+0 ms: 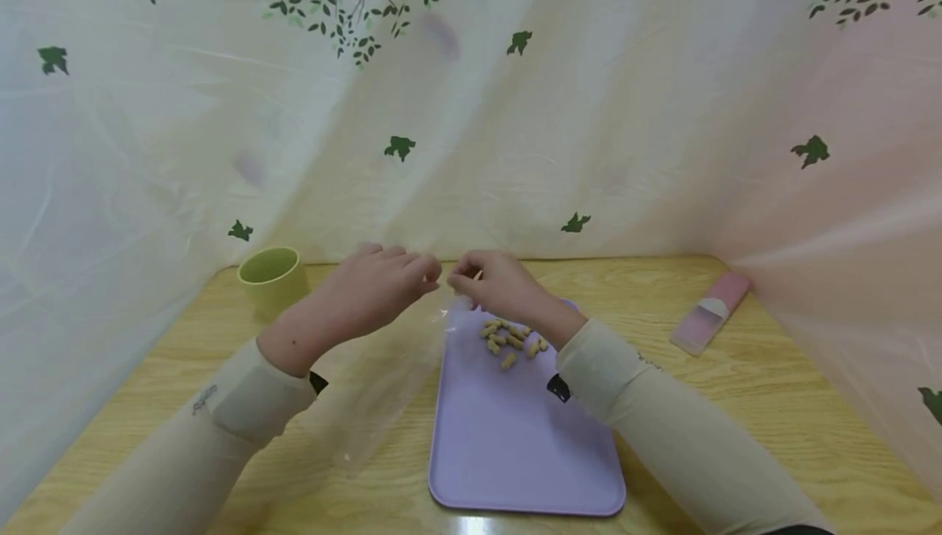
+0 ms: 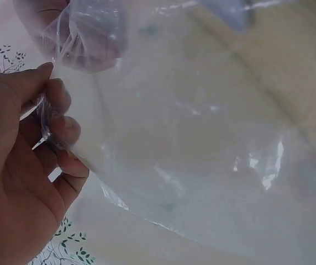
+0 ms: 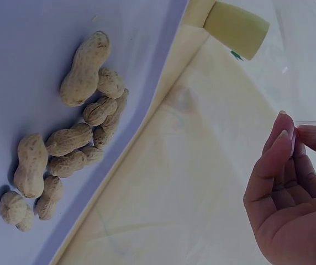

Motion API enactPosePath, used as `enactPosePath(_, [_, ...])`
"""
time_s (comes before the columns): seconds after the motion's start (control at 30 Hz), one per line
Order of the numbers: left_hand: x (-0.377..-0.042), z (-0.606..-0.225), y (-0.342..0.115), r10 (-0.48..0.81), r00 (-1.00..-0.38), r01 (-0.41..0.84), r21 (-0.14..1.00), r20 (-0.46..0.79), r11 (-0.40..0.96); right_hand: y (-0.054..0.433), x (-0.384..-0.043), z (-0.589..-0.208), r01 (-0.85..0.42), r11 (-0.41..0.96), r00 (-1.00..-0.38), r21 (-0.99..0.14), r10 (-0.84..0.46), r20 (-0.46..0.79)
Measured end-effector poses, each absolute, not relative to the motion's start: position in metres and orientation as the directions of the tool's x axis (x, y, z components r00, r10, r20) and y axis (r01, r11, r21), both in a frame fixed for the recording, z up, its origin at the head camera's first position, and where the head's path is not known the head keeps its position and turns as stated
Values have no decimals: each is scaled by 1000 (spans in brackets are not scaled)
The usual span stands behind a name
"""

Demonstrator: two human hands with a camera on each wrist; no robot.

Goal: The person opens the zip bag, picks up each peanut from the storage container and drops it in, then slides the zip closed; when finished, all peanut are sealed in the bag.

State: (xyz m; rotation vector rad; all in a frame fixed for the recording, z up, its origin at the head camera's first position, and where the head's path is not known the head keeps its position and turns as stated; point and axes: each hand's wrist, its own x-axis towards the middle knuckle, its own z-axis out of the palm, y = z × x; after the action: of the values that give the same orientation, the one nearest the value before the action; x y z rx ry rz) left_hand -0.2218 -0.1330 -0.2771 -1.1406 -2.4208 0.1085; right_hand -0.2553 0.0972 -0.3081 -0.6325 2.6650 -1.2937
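Observation:
A clear plastic bag (image 1: 390, 396) hangs between both hands, its body draped down over the table left of the tray. My left hand (image 1: 368, 294) grips the bag's gathered upper edge; in the left wrist view its curled fingers (image 2: 64, 130) show around the plastic. With thumb and fingertips my right hand (image 3: 290, 204) pinches the bag's edge close by. Below the right hand, a cluster of peanuts in their shells (image 1: 508, 337) lies at the far end of a lilac tray (image 1: 522, 453). The film is so transparent that its opening is hard to make out.
A yellow-green cup (image 1: 274, 277) stands at the back left, partly behind the left hand. On the right of the wooden table (image 1: 736, 420) lies a pink flat packet (image 1: 710, 314). A pale leaf-printed curtain (image 1: 486, 110) encloses the back and sides.

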Motion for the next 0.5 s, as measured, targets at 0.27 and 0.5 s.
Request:
enactPosePath(0.27, [-214,-263,-130,760,-543,788,-96,358,608,100,-258,-315,-338,561,-888,-755,-455,59])
enactPosePath(0.5, [-201,-256,-135,774,-423,767,-269,471,583,104,-261,-319,-284,553,-906,-783,-423,30])
